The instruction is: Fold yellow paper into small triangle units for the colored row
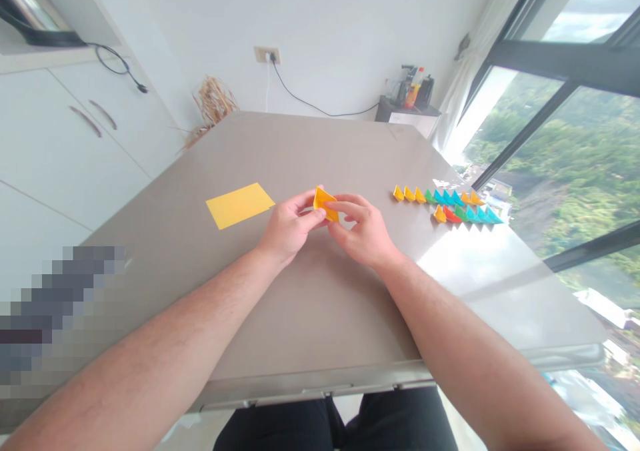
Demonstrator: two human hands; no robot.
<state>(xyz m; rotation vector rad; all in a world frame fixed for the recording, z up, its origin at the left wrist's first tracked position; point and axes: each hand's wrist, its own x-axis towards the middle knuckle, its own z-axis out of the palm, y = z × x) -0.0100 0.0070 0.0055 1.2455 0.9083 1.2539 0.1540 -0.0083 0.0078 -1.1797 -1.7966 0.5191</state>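
Between my two hands, over the middle of the table, is a small folded piece of yellow paper [324, 199]. My left hand [293, 225] pinches its left side with the thumb in front. From the right, my right hand [363, 229] grips the paper too, its fingertips over the front face. Left of my hands a flat yellow sheet of paper [239, 205] lies on the table. To the right stand folded paper boats in two rows: a back row [435, 196] of yellow, green, blue and orange ones, and a front row [467, 215] with orange, red, green and blue.
The brown table [300, 151] reaches to the white wall, with large windows [540, 124] along its right. A small dark cabinet [407, 109] holding bottles stands beyond the far right corner. Dried stalks [215, 101] are behind the far left edge. White cupboards [60, 137] line the left.
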